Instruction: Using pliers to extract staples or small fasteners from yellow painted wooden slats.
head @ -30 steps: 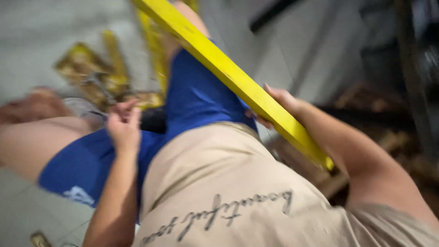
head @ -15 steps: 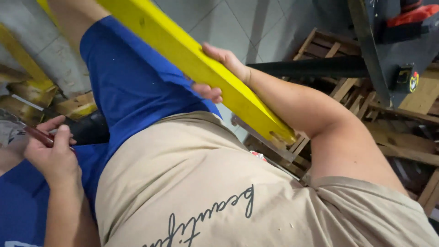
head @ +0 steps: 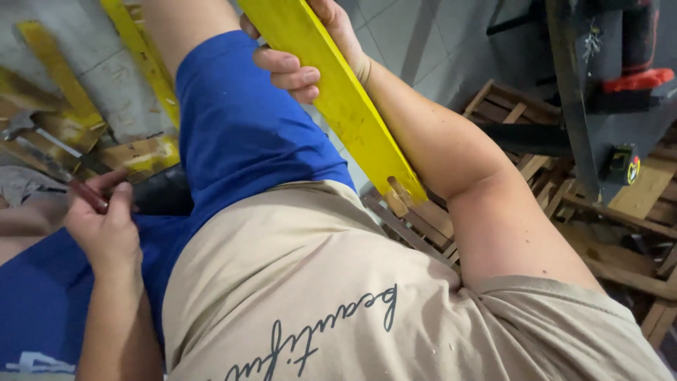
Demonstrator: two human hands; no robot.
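At the far left, yellow-painted wooden slats [head: 53,92] with worn, chipped edges are spread flat on the grey floor [head: 106,77], and little bare floor is left between them. A hammer [head: 49,159] with a steel head and a dark red handle is gripped at the handle end by the left hand [head: 106,226], which is closed tightly around it just above the slats. Blue shorts [head: 240,134] of smooth cloth fill the middle, with a beige shirt [head: 317,296] below. A long, flat, smooth yellow board [head: 338,92] is clasped near the top by the right hand [head: 310,49], fingers curled over its edge; it slants down across the thigh, and its notched, splintered lower end is set just above a bare wooden pallet [head: 536,134]. At the right, a dark metal machine frame [head: 585,106] crowds the pallets, with a small tape measure [head: 624,164] on it.
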